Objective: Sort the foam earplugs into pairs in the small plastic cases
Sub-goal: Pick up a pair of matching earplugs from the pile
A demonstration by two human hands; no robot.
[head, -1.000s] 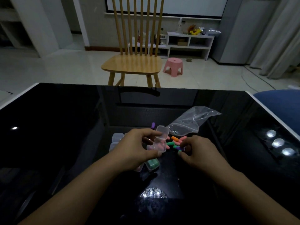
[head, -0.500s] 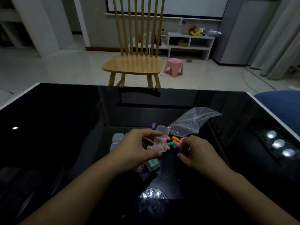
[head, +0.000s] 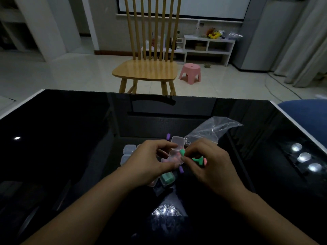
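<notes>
Left hand (head: 150,161) covers most of open clear case (head: 175,152); contents unreadable, faint pink only. Closed cases (head: 128,152) half hidden behind left hand, count unclear. Right hand (head: 210,163) hides loose earplugs (head: 199,160). Both forearms cut by bottom edge.

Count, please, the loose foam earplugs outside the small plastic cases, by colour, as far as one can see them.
Purple foam earplugs: 2
Green foam earplugs: 2, one of them pinched in the right hand
Pink foam earplug: 1
Total: 5 in view; the hands may hide more.
</notes>
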